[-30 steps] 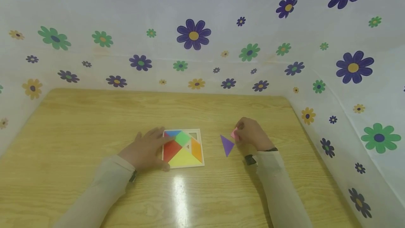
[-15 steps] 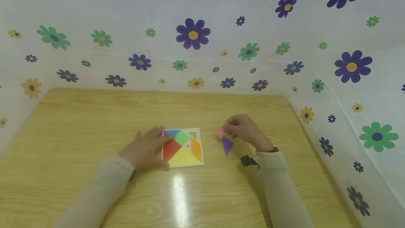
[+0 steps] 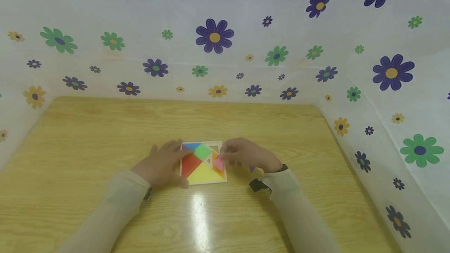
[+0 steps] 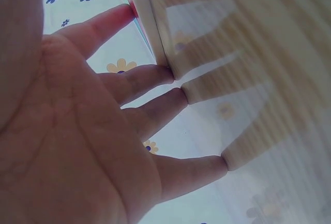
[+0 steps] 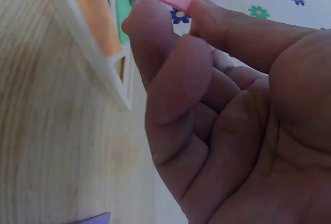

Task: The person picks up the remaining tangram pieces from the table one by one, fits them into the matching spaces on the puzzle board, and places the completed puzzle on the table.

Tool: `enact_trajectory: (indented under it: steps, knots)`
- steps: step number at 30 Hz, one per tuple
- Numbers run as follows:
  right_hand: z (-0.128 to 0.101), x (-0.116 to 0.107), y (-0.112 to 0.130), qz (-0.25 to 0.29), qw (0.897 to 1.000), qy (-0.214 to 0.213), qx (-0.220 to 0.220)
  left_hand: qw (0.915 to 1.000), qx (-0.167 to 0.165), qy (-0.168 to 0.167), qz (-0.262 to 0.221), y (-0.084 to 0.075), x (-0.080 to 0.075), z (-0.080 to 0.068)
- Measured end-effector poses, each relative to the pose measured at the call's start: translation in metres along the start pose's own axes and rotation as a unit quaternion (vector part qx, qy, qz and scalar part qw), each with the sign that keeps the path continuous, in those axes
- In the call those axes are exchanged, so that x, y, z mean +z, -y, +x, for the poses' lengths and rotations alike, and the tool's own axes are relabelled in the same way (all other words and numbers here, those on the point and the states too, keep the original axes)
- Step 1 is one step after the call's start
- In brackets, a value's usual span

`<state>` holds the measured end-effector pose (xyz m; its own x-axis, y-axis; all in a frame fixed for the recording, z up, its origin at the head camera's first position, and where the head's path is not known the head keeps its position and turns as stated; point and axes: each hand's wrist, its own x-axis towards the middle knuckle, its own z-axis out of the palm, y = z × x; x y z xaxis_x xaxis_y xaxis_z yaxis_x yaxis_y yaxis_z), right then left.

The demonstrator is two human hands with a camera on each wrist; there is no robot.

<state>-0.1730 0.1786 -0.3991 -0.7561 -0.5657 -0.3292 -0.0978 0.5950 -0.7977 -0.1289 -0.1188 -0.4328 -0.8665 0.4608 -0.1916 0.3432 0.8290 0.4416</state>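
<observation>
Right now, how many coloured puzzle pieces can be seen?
7. Five lie in the tray: blue, green, red, yellow, orange. The right hand pinches the pink piece over it. The purple piece lies on the table, mostly hidden.

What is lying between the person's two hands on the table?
The tangram tray with its coloured pieces, in the head view. The left hand rests at its left edge; the right hand pinches a pink piece over it.

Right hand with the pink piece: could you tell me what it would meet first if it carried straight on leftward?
Probably the puzzle tray: the right hand holds the pink piece just over its orange piece; height above it is unclear.
</observation>
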Motion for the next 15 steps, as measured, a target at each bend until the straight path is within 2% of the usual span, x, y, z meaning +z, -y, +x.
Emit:
enact_trajectory:
  steps: [11, 15]
  knots:
    - [-0.0022, 0.0012, 0.0027, -0.038, 0.999, 0.028, 0.002, 1.0000, -0.001, 0.002, 0.002, 0.0030, 0.0029, 0.0014]
    - [-0.0018, -0.0002, 0.0048, -0.049, 0.999, 0.010, 0.001, 1.0000, 0.001, 0.001, 0.003, 0.0027, 0.0022, 0.0012]
